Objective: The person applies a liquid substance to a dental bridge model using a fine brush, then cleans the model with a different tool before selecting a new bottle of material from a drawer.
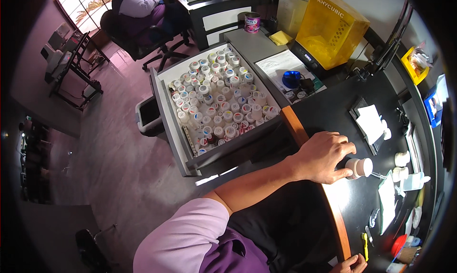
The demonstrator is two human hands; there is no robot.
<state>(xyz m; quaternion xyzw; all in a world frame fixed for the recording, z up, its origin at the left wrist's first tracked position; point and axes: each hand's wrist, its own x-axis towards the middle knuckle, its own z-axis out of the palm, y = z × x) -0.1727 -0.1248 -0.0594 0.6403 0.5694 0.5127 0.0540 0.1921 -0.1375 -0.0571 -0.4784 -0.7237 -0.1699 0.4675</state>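
My left hand (pixel 324 158) reaches over the desk's wooden rim, its fingers and thumb round a small white lidded jar (pixel 360 169). My right hand (pixel 350 264) is at the lower edge by the rim, partly out of view, with fingers curled; what they hold, if anything, is hidden. A yellow pen-like tool (pixel 365 247) lies just above it. Right of the jar are more white containers (pixel 401 159), a squeeze bottle (pixel 412 181) and a pale pad (pixel 386 206). An open drawer (pixel 168 122) full of small labelled jars stands left of the desk.
A seated person (pixel 143 9) on a black wheeled chair is at the upper left. A bin (pixel 140 111) stands beside the drawer, a yellow machine (pixel 329 29) behind the desk. A dark folder with white paper (pixel 369 118) and a red bowl (pixel 398 245) lie on the desk.
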